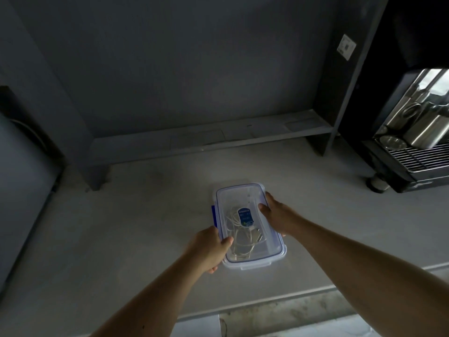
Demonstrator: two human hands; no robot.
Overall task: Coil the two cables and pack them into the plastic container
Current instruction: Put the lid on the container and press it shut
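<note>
A clear plastic container (243,194) with blue clip edges lies on the grey counter, its lid on top with a blue label in the middle. Pale coiled cables (239,244) show through the lid, inside the box. My left hand (210,249) grips the container's near left side, thumb on the lid. My right hand (277,215) holds the right long side, fingers pressing on the lid's edge.
A black coffee machine (413,132) with steel cups and a drip grate stands at the back right. A low grey shelf (206,139) runs along the wall behind. The counter's front edge (267,305) is near me.
</note>
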